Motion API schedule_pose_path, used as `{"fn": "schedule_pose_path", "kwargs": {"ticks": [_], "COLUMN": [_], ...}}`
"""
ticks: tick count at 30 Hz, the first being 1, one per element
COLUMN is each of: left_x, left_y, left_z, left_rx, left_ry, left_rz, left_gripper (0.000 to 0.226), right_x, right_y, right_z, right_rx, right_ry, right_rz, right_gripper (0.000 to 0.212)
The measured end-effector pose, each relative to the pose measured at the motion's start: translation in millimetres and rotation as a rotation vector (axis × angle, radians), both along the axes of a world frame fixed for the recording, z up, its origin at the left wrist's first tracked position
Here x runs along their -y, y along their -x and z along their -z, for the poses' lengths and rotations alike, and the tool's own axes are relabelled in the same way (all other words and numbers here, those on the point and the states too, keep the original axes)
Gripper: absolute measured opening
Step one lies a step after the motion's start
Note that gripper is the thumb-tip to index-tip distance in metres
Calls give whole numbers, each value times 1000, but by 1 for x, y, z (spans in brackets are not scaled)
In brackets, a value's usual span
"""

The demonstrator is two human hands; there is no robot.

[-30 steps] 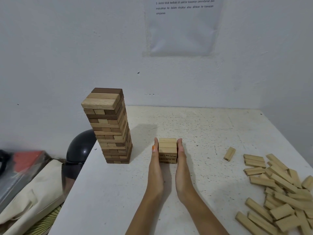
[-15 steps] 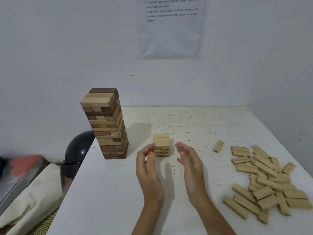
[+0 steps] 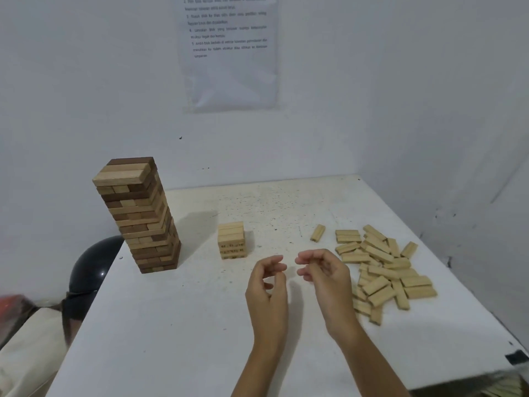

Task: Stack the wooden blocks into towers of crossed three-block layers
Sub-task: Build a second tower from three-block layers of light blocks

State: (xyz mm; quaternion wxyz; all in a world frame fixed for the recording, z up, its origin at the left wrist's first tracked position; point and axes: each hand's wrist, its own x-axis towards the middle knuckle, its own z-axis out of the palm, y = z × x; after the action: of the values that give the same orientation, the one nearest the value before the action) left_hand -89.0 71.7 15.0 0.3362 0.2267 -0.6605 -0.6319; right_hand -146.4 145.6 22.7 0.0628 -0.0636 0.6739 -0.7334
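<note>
The fingers (image 3: 274, 265) of the left hand (image 3: 267, 287) and right hand (image 3: 327, 279) are loosely curled; nothing is held. Both are held over the white, speckled table (image 3: 171, 325). One short tower (image 3: 231, 244) of pale wood is stood just ahead. One tall tower (image 3: 140, 216) of dark and pale blocks is stood further left. One stray block (image 3: 317, 232) lies beside one loose pile (image 3: 383, 270) of pale rectangular blocks at right.

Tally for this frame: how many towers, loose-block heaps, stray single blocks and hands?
Towers: 2, tall two-tone tower and short pale tower
Loose-block heap: 1
Stray single block: 1
Hands: 2, left hand and right hand
Total: 6
</note>
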Motion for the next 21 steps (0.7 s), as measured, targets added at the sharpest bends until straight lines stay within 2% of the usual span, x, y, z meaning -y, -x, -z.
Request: {"fn": "schedule_pose_path", "kwargs": {"ticks": [7,11,16,21], "left_x": [-21,-24,-28,-33], "left_y": [6,14,28,43], "left_z": [13,20,21,18], "left_rx": [67,129,132,163], "left_ry": [125,299,617,809], "left_rz": [189,324,421,528], "left_gripper": [28,32,26,29], "right_x": [-37,-61,-97,-126], "right_y": [6,14,21,23], "right_z": [-3,-3,1,10], "right_rx": [-25,-55,-147,-383], "right_ry": [-17,-80,-308,-628], "right_rz": [124,165,109,-56], "right_gripper": [30,32,40,42]}}
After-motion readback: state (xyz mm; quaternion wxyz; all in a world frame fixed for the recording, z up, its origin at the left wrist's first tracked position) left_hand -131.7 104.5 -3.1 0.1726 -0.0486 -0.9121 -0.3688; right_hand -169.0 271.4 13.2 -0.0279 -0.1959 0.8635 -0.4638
